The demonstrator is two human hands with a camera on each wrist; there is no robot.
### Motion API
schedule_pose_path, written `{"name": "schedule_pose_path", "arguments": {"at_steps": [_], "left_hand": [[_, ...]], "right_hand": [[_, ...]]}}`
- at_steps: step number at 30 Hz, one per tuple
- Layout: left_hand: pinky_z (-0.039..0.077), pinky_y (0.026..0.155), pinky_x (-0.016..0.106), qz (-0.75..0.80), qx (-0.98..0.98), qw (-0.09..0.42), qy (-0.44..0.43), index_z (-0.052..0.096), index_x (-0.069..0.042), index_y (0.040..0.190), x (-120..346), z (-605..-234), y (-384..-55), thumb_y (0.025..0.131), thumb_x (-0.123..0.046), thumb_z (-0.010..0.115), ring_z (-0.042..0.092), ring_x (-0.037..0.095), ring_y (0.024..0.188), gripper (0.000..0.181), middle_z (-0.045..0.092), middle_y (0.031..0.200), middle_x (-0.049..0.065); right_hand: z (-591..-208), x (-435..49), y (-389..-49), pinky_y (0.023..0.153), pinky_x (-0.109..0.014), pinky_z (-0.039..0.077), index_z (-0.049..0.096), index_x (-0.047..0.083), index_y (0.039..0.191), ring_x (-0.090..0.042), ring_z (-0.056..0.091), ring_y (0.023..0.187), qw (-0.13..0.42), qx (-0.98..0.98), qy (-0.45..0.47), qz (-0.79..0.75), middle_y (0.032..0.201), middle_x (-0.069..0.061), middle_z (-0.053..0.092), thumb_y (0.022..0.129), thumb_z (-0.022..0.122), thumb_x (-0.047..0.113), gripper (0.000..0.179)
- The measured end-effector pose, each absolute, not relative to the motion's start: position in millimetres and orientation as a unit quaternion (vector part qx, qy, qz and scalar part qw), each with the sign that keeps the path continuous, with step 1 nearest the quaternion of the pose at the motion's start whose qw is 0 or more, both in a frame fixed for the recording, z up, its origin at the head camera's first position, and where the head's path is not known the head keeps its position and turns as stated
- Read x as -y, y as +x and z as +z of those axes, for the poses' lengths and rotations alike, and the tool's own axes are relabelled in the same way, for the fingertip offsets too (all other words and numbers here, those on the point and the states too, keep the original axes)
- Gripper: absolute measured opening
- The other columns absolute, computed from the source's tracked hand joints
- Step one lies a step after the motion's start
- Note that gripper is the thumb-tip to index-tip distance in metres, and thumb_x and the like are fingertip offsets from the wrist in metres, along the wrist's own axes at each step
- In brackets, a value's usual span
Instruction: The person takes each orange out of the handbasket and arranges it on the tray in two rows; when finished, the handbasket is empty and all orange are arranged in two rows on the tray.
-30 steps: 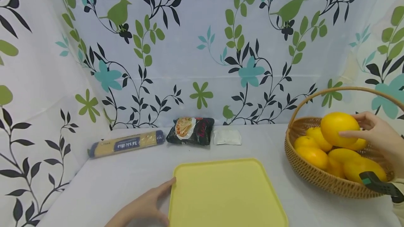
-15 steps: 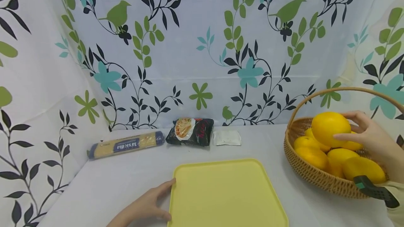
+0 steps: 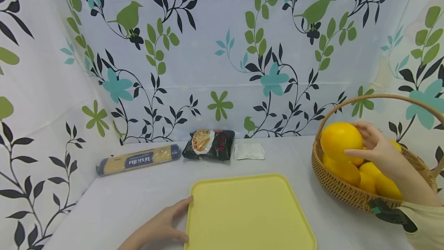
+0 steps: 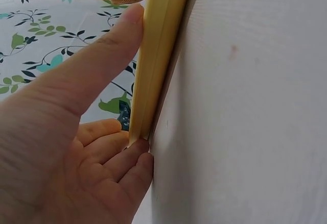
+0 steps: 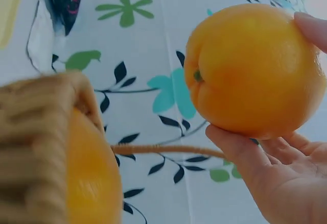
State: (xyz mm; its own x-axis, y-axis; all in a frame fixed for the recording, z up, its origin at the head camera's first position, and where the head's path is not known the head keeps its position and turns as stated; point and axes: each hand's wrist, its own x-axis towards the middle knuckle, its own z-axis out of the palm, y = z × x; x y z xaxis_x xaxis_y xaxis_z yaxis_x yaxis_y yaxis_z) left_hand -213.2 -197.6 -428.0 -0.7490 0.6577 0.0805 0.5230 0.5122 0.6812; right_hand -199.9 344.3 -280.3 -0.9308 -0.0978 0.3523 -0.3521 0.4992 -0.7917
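Observation:
My right hand (image 3: 376,146) holds a large orange (image 3: 341,142) by its right side, above the left part of a wicker basket (image 3: 333,182). In the right wrist view the orange (image 5: 255,71) shows its stem-end dimple, with fingertips and thumb on either side. More yellow-orange fruit (image 3: 386,186) lies in the basket, partly hidden by the forearm. At the lower middle, my left hand (image 3: 161,221) touches the left edge of a flat yellow tray (image 3: 249,211). Thumb and fingertips meet the tray's side (image 4: 158,45) in the left wrist view.
The basket's tall handle (image 3: 378,96) arches over the fruit. Along the back lie a spaghetti packet (image 3: 138,159), a black noodle packet (image 3: 209,145) and a small white sachet (image 3: 249,151). A patterned cloth (image 3: 222,57) hangs behind the white table (image 3: 145,192).
My right hand has carried the orange leftward across the basket, from its right-middle part to its left side. My left hand stays at the tray's edge.

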Motion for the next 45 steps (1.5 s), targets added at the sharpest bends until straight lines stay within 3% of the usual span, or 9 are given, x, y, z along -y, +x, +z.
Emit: {"name": "schedule_pose_path", "arguments": {"at_steps": [9,15,19,26,32,36,45], "left_hand": [[0.034,0.097,0.044,0.35,-0.865,0.091,0.347,0.028,0.007,0.135,197.8,-429.3,-214.1,0.058,-0.037,0.079,0.038,0.04,0.117,0.103,0.032,0.136,0.023],[0.034,0.095,0.049,0.375,-0.86,0.09,0.336,0.029,0.004,0.136,195.7,-434.4,-215.2,0.058,-0.035,0.079,0.038,0.041,0.116,0.101,0.034,0.136,0.023],[0.03,0.097,0.05,0.389,-0.856,0.098,0.327,0.028,0.002,0.137,194.9,-436.4,-215.8,0.059,-0.034,0.079,0.035,0.041,0.119,0.1,0.032,0.137,0.023],[0.029,0.098,0.048,0.383,-0.857,0.099,0.331,0.027,0.004,0.137,194.1,-434.8,-215.2,0.058,-0.034,0.079,0.034,0.042,0.119,0.102,0.031,0.137,0.024],[0.036,0.095,0.046,0.365,-0.861,0.069,0.347,0.03,0.007,0.134,194.3,-431.9,-213.5,0.058,-0.033,0.08,0.041,0.042,0.113,0.1,0.035,0.133,0.025],[0.04,0.092,0.045,0.364,-0.858,0.054,0.358,0.031,0.009,0.132,194.9,-431.1,-213.7,0.058,-0.032,0.08,0.045,0.042,0.109,0.098,0.039,0.131,0.026],[0.04,0.094,0.037,0.387,-0.85,0.048,0.355,0.038,0.008,0.129,195.2,-433.3,-216.4,0.061,-0.032,0.078,0.043,0.034,0.115,0.088,0.042,0.13,0.022]], "right_hand": [[-281.7,-296.5,-203.9,0.073,-0.009,0.046,0.032,0.009,0.138,0.001,0.047,0.095,0.205,0.854,0.141,0.457,0.121,0.005,0.044,0.081,0.066,0.009,0.066],[-287.5,-265.1,-210.9,0.078,-0.012,0.046,0.033,0.007,0.138,-0.002,0.052,0.096,0.247,0.813,0.206,0.485,0.128,-0.004,0.045,0.076,0.068,-0.003,0.072],[-289.5,-245.0,-217.9,0.079,-0.016,0.047,0.032,0.003,0.138,-0.005,0.053,0.095,0.237,0.785,0.241,0.519,0.13,-0.007,0.044,0.076,0.066,-0.007,0.071],[-296.1,-217.1,-231.3,0.079,-0.021,0.05,0.031,-0.004,0.135,-0.008,0.056,0.092,0.203,0.762,0.27,0.552,0.126,-0.024,0.043,0.073,0.067,-0.009,0.072],[-303.2,-194.6,-242.9,0.078,-0.03,0.051,0.036,-0.002,0.13,-0.019,0.056,0.094,0.141,0.751,0.271,0.585,0.123,-0.019,0.041,0.072,0.07,-0.005,0.067],[-309.2,-179.5,-251.0,0.08,-0.033,0.051,0.039,0.001,0.125,-0.027,0.056,0.096,0.131,0.75,0.268,0.591,0.117,-0.017,0.045,0.07,0.073,-0.002,0.065],[-323.5,-150.8,-261.7,0.087,-0.039,0.047,0.044,0.0,0.125,-0.027,0.053,0.1,0.094,0.739,0.287,0.603,0.119,-0.015,0.049,0.068,0.076,0.002,0.065]]}}
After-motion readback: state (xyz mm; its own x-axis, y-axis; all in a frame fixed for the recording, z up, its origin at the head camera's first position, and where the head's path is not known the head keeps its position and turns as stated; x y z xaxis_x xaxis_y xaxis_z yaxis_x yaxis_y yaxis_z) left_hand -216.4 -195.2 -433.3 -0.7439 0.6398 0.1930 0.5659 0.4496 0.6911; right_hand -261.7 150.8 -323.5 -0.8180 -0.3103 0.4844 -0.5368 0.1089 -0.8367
